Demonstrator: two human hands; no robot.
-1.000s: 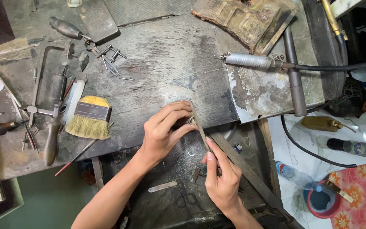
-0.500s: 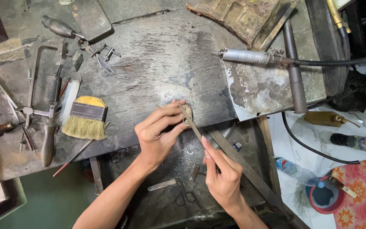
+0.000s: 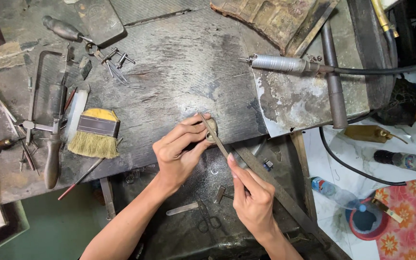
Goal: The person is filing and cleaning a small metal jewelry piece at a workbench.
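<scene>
My left hand point(image 3: 179, 151) pinches a small round metal piece point(image 3: 211, 130) against the front edge of the dark workbench point(image 3: 179, 72). My right hand point(image 3: 252, 197) grips the lower end of a thin metal file point(image 3: 214, 136). The file slants up and to the left, and its tip lies across the metal piece between my left fingers. Both forearms come in from the bottom of the view.
A wide yellow-backed brush point(image 3: 96, 133), a frame saw point(image 3: 49, 110), pointed tools and small bits lie on the bench's left. A flexible-shaft handpiece point(image 3: 285, 63) with black hose lies at right. Scissors point(image 3: 208, 219) and scraps sit in the tray below. Bottles point(image 3: 405, 160) lie on the floor.
The file has slid up and to the left across the metal piece. My left hand has shifted slightly right along the bench edge, and my right hand has followed.
</scene>
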